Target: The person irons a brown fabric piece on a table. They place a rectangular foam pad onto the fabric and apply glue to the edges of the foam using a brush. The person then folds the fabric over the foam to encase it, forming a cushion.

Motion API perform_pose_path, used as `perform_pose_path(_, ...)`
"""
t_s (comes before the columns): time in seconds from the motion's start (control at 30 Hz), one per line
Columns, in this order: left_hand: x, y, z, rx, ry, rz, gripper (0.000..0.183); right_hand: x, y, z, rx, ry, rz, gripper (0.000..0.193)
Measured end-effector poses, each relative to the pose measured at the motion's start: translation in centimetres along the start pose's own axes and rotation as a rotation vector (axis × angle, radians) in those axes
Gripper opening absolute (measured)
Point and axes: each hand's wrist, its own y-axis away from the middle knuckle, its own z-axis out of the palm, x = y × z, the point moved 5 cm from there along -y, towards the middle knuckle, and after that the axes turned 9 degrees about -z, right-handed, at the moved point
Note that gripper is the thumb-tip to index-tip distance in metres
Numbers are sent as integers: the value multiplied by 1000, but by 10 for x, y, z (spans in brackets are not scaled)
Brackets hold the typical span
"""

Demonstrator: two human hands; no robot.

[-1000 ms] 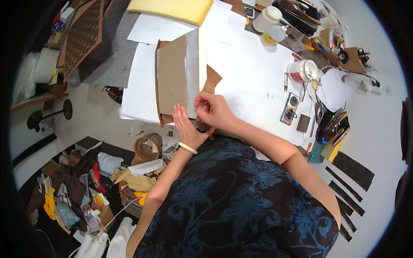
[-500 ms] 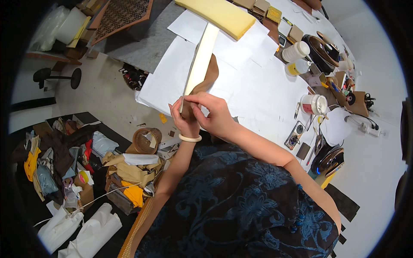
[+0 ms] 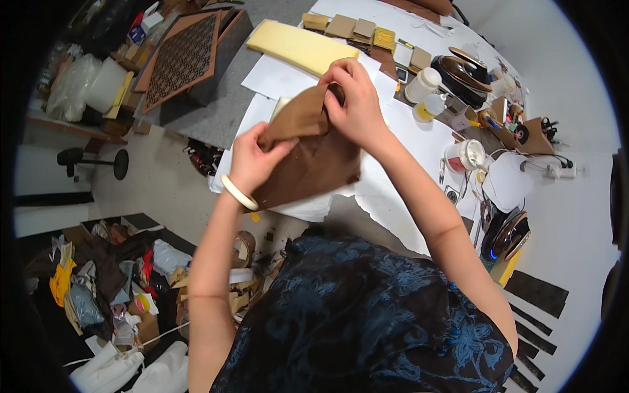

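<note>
A brown leather or cloth piece [image 3: 308,171] is held up over the table, folded along its upper edge and hanging toward me. My left hand [image 3: 252,157] pinches its left side, thumb on top; a pale bangle circles that wrist. At the upper right corner, my right hand [image 3: 356,105] grips the same piece between thumb and fingers. Behind it, the end of a cream strip [image 3: 280,106] peeks out, mostly covered. A thick pale yellow foam slab [image 3: 298,47] lies just beyond, on white paper sheets [image 3: 386,213] spread over the table.
On the right stand a white-lidded bottle [image 3: 422,85], a yellow-labelled bottle [image 3: 430,108], an open white jar [image 3: 464,156] and dark round appliances [image 3: 462,75]. A patterned brown panel [image 3: 183,62] leans at the far left. Scraps and bags fill a bin [image 3: 98,281] lower left.
Both hands have moved up and apart, and the brown piece is now opened out between them. The cream strip, held before, is now mostly hidden behind it. The view has shifted.
</note>
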Motion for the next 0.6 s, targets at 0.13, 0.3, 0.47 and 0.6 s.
perform_pose_path(0.13,37,-47,6,-430,155,-301,33,66,4,-3,-159,-72,419,10)
perform_pose_path(0.3,33,-103,16,-539,95,-426,44,151,17,-48,-153,202,514,26)
perform_pose_path(0.47,19,-133,17,-513,80,-413,47,117,58,-72,-155,2,623,61)
perform_pose_path(0.6,27,-145,33,-562,59,-374,51,108,72,-71,-335,6,702,79)
